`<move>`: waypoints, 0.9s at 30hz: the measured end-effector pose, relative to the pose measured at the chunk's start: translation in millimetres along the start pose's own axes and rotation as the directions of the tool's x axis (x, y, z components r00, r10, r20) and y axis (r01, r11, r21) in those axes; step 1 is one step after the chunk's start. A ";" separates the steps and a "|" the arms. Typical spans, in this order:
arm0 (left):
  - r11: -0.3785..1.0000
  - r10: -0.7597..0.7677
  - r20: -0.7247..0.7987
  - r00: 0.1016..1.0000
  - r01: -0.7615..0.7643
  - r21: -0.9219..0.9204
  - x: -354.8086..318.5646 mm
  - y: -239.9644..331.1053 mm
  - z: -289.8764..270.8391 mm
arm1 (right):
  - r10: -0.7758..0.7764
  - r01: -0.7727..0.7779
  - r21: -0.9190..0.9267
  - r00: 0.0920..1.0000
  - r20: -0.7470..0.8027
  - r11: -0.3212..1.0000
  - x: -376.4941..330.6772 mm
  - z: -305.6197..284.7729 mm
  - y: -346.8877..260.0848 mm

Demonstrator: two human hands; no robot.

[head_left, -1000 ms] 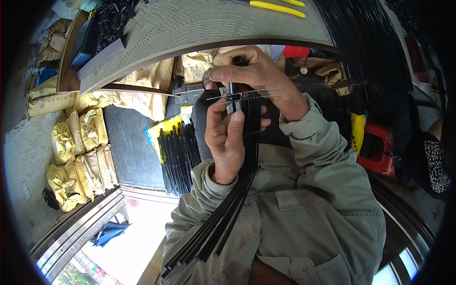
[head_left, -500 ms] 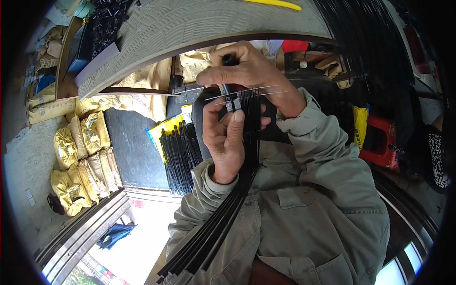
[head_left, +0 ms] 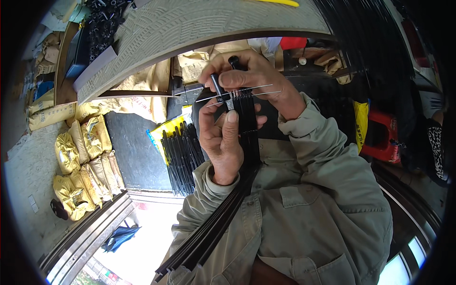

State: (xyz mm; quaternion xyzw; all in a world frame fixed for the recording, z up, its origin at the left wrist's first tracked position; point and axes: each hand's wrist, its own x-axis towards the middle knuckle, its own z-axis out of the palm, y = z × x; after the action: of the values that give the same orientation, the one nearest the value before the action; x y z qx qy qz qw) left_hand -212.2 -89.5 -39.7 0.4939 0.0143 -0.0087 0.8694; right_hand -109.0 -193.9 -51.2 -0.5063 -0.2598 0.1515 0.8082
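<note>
In front of my chest, my left hand (head_left: 222, 145) grips a bundle of long thin black rods (head_left: 247, 121), its thumb pressed on the front. The rods run down past my jacket toward the lower left. Two thin silvery wires (head_left: 267, 89) cross the bundle's upper end, roughly level. My right hand (head_left: 259, 75) is curled above, with its fingers and thumb closed near a short, tilted black tube (head_left: 216, 83) that meets the wires. A rounded black knob (head_left: 233, 61) shows beside its thumb; what it belongs to is hidden in the palm.
Beyond my hands stands a table (head_left: 199, 28) with a patterned top, bearing black rods (head_left: 365, 33) and small black parts (head_left: 102, 33). More black rods (head_left: 183, 147) lie on my left. Gold packages (head_left: 85, 161) are stacked farther left; a red stool (head_left: 382, 137) stands right.
The black tube near my right fingers has come into clearer view, leaning to the left. The wires have shifted slightly left. My left hand keeps its hold on the rods.
</note>
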 end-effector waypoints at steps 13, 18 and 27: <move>0.994 0.016 0.027 1.000 -0.013 -0.106 -9.8 7.3 -0.7 | 0.027 -0.026 -0.007 0.984 0.178 1.000 -6.1 -5.7 -29.9; 0.992 0.022 0.049 0.999 -0.016 -0.125 -14.4 8.1 -3.5 | 0.048 -0.006 -0.121 0.937 0.345 0.993 -6.3 -3.9 -36.0; 0.993 0.036 0.138 0.990 -0.020 -0.120 -14.8 8.7 -1.9 | 0.095 -0.073 -0.076 0.929 0.358 0.994 -9.5 -4.9 -37.1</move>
State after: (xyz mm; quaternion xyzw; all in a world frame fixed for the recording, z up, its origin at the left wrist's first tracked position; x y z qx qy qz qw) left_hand -226.7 -83.4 -32.7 0.4399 -0.0531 -0.0302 0.8960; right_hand -114.7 -218.7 -22.2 -0.5050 -0.3862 0.2684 0.7238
